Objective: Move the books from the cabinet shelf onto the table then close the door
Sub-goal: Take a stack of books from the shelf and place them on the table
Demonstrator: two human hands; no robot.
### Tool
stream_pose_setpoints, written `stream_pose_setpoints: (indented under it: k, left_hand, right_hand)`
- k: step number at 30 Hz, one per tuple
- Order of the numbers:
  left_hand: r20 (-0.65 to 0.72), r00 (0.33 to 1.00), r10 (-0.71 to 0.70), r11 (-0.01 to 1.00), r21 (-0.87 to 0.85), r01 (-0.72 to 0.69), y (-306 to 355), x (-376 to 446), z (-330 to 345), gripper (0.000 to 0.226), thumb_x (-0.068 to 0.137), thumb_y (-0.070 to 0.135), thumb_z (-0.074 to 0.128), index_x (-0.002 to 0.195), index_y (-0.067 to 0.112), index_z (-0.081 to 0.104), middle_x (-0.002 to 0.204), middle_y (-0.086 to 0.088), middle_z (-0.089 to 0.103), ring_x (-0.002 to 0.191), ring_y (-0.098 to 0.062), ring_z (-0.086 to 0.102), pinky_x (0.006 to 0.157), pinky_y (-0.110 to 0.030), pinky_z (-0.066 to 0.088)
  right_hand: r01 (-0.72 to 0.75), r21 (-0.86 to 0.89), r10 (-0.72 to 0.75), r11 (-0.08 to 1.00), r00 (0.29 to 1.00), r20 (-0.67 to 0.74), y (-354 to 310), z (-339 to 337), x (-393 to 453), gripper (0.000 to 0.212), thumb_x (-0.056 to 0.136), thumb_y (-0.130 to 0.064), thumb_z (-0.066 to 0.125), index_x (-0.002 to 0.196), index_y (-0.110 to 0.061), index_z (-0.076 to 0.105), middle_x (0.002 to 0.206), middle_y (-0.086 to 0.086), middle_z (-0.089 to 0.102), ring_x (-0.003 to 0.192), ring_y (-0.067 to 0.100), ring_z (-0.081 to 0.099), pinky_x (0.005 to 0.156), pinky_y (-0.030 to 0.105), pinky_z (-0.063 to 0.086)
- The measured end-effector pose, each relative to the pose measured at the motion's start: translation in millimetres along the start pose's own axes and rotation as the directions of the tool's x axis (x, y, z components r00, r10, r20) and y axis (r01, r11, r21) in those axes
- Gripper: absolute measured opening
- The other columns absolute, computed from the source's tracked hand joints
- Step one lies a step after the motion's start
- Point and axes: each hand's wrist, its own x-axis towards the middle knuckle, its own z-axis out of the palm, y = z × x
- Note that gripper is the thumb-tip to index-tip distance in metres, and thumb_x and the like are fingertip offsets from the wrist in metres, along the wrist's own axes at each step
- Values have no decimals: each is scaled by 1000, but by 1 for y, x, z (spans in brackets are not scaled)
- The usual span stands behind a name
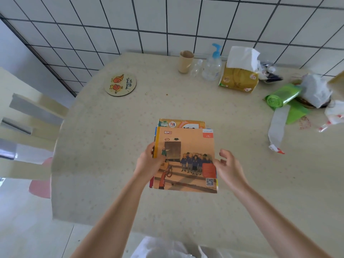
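Observation:
A small pile of thin picture books (pixel 188 155) lies on the beige table (pixel 111 146), near its front middle. The top book has an orange cover with cartoon figures; another book (pixel 182 123) sticks out from under its far edge. My left hand (pixel 150 161) grips the pile's left edge, thumb on the cover. My right hand (pixel 228 164) is at the right edge, fingers spread, fingertips just touching the cover's side. The cabinet and its door are out of view.
Along the back of the table stand a round coaster (pixel 120 83), a beige cup (pixel 185 61), a pump bottle (pixel 212 66) and a tissue pack (pixel 239 75). A green bag roll (pixel 283 95) and plastic bags (pixel 316 90) lie at right. A slatted chair (pixel 31 131) stands at left.

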Motion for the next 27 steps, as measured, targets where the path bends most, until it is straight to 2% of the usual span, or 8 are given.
stream_pose_setpoints:
  k: [5,8,10,14,18,22,24,27]
  left_hand:
    - [-130,982,136,990,65,-129,1,-43,13,53,87,14,52,136,31,42,114,13,51,99,-12,56,61,-19,43]
    - [-151,962,229,972,83,-218,2,-72,27,54,89,17,54,140,27,42,131,10,52,114,-13,53,86,-29,49]
    - [-134,947,293,955,77,-285,2,-88,40,51,90,17,57,138,25,45,134,6,56,119,-15,55,97,-37,49]
    - [4,910,414,903,125,-411,8,-116,73,47,90,17,60,136,23,51,128,6,63,118,-13,58,100,-39,48]
    - [100,872,478,865,114,-488,13,-141,110,38,89,13,59,127,18,60,112,5,70,104,-11,63,93,-34,50]
    - [245,845,476,857,89,-508,13,-154,142,36,89,12,58,125,17,60,106,4,70,101,-9,61,93,-32,48]
    - [327,813,482,830,127,-543,13,-157,152,36,89,12,58,124,19,60,104,6,70,99,-7,61,92,-27,47]
    - [440,751,493,782,154,-604,13,-157,163,34,88,14,58,121,22,62,100,10,69,96,-7,60,92,-29,48]
  right_hand:
    - [111,47,-110,993,994,-26,19,-18,-33,46,91,-15,58,135,-9,46,133,7,56,118,26,57,98,39,45]
    - [168,84,-166,982,985,-38,29,-26,-54,43,91,-11,58,133,-10,49,129,6,59,114,25,59,96,39,46]
    - [210,103,-206,972,977,-51,35,-32,-67,40,90,-8,59,130,-9,51,125,6,61,110,26,61,94,38,47]
    - [236,113,-226,965,969,-98,52,-47,-93,35,89,-4,57,124,-10,55,119,7,63,103,25,63,93,39,49]
    - [229,89,-210,969,961,-180,78,-57,-120,34,88,-1,57,120,-11,58,113,7,65,100,23,64,90,37,49]
    - [144,93,-115,985,956,-270,108,-59,-150,34,87,0,58,119,-10,58,111,6,66,100,23,65,87,33,47]
    - [93,104,-54,990,943,-328,123,-56,-168,34,87,0,58,120,-10,58,110,6,66,99,22,65,84,30,46]
    - [8,173,66,985,907,-416,142,-52,-193,34,87,1,57,120,-8,58,108,8,68,101,21,64,84,27,43]
